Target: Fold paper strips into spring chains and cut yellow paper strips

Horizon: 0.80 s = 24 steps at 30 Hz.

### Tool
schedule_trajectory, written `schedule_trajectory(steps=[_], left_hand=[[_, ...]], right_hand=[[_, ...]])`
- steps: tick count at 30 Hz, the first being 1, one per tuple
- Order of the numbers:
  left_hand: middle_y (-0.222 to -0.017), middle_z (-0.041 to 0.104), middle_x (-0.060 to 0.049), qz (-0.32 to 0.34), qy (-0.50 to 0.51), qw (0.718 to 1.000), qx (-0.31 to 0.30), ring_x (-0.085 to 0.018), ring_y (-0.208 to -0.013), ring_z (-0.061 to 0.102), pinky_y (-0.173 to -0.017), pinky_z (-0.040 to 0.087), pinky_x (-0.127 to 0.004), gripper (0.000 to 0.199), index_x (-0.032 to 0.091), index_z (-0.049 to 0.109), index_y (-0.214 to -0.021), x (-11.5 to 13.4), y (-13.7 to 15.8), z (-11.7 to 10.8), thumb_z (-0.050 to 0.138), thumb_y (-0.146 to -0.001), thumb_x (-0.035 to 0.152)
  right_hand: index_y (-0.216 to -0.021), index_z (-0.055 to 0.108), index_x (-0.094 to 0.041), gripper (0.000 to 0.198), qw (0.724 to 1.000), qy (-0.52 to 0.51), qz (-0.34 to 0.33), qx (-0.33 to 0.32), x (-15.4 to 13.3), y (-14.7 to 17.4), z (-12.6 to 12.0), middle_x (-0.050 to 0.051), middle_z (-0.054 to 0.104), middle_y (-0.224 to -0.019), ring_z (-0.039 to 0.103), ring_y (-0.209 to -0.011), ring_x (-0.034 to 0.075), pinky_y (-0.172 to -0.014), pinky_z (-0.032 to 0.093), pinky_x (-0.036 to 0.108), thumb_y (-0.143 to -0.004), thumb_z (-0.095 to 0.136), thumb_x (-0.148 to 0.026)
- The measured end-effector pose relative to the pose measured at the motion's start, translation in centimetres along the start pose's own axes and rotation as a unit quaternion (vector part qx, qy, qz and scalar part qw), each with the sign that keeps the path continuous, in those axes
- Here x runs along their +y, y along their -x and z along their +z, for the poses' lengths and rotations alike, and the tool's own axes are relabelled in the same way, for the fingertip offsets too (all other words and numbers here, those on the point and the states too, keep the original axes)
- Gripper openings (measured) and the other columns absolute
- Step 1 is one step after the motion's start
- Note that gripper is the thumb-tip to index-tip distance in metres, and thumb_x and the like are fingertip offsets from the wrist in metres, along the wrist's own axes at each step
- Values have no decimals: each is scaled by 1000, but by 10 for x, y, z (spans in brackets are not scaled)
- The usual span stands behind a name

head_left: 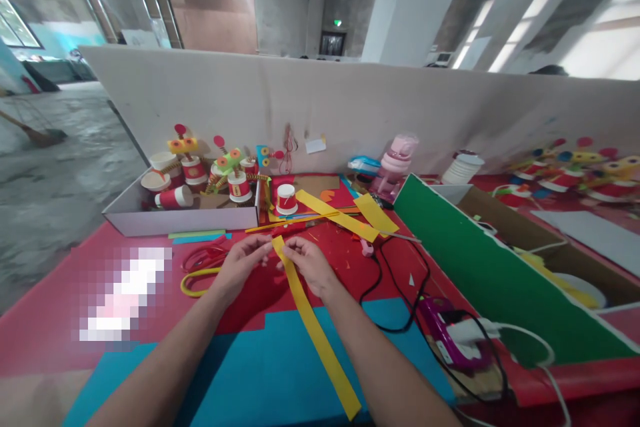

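A long yellow paper strip (315, 333) runs from between my two hands down over the blue sheet (240, 373) toward me. My right hand (307, 263) pinches the strip near its far end, thumb on top. At the same end, my left hand (245, 263) has its fingertips close together by the strip's edge; whether they grip it is hard to make out. Scissors with yellow handles (197, 282) lie just left of my left hand. Beyond my hands, a wide yellow strip (345, 217) and a red and white paper cup (287, 200) rest on the red table cover.
At the back left, a white box (185, 220) holds paper-cup figures. A green-sided box (480, 267) stands on the right. Near it are a purple power strip (455, 333) and black cables. A pink bottle (397, 163) stands by the white partition (340, 100).
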<state>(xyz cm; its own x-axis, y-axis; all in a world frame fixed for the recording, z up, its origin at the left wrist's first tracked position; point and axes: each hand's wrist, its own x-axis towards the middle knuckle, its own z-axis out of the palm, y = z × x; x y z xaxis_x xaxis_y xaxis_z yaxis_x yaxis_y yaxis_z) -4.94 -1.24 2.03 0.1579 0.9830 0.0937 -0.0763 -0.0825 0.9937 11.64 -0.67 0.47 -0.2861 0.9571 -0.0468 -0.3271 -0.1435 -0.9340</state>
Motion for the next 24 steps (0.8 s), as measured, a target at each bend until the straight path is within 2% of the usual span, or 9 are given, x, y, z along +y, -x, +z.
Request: schedule_trajectory(steps=[2,3,6,9,14,18,24], left_hand=[[-107,65,-7,34,-3,998,-50,-17,-94,60,-82,48,-27,34,21,64,-110,6,-1,-11,69,-77,28],[-118,61,-9,49,-15,995,-82,-20,-106,57,-88,47,-30,35,22,64,-112,8,-2,-16,69,-78,26],[-129,55,-10,92,-83,978,-168,-25,-121,49,-97,43,-35,25,22,70,-104,12,-4,-27,66,-80,24],[-119,61,-10,126,-160,958,-201,-24,-116,54,-96,44,-36,18,22,72,-98,13,-5,-32,64,-82,24],[-106,67,-9,161,-233,935,-214,-20,-100,62,-89,48,-33,15,21,73,-94,16,-5,-38,66,-81,25],[-97,70,-9,177,-240,930,-214,-19,-93,64,-82,50,-30,14,21,73,-92,17,-6,-43,65,-82,25],[-93,71,-8,167,-246,931,-211,-19,-89,65,-81,50,-29,14,19,72,-90,16,-7,-47,63,-84,27]], right_hand=[[-81,60,-17,38,999,-1,23,-32,-4,1,-4,-3,63,-68,65,-58,12,-57,49,22,-64,77,-46],[-82,61,-16,37,998,-1,36,-49,-5,2,-5,-2,63,-69,65,-58,12,-57,48,22,-64,77,-44],[-84,62,-16,36,994,15,70,-86,-9,6,-4,-2,64,-70,66,-58,13,-54,47,20,-65,77,-43],[-84,63,-15,34,990,41,80,-105,-11,10,1,-1,63,-67,66,-57,14,-47,43,19,-69,74,-44],[-82,62,-16,30,991,56,70,-96,-8,10,5,-1,63,-65,63,-53,12,-48,44,19,-71,72,-42],[-87,62,-17,27,990,60,76,-105,-3,8,5,-1,63,-65,63,-54,12,-46,43,19,-74,68,-40],[-94,61,-18,22,984,86,89,-126,-1,11,6,0,66,-65,61,-57,13,-53,46,22,-77,63,-30]])
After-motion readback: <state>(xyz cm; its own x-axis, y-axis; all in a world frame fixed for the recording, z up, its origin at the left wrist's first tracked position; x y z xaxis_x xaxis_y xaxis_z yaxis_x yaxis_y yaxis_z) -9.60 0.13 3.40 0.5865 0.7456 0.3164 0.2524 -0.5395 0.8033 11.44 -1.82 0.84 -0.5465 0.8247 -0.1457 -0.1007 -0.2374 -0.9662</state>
